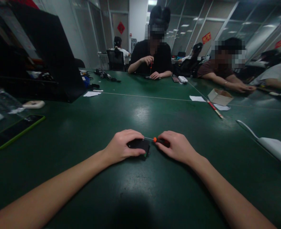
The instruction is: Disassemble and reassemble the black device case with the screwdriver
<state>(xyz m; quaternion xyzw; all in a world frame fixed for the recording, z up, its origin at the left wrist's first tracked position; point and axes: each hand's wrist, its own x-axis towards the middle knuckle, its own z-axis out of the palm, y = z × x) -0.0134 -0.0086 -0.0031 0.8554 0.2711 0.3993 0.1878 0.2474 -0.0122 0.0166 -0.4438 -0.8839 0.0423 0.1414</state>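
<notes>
Right in front of me, near the middle of the green table (pixel 140 194), lies a small black device (pixel 139 144), flat on the surface. My left hand (pixel 121 148) covers its left part, with the fingers (pixel 133 152) curled down and closed on it, thumb along the near edge. Just to its right, my right hand (pixel 177 147) has its fingers closed around the dark handle of a small screwdriver (pixel 155 139). An orange collar shows where the handle ends, and the thin metal shaft runs left from it to the top of the device; I cannot tell exactly where the tip sits. Both my forearms rest low over the table, coming in from the near corners. Further left, near the table edge, a phone in a green case (pixel 14 131) lies face up, with a white oval object (pixel 33 104) beyond it and a large black case (pixel 47 47) standing at the far left. To the far right lies a small open cardboard box (pixel 220 96), with a red pencil-like tool (pixel 215 109) just beside it and white paper slips (pixel 197 98) near it. A white sheet (pixel 273 148) lies at the right edge. Across the table a person in black (pixel 152 57) holds a small red tool upright, and another person (pixel 226 74) sits at the far right with arms on the table.
</notes>
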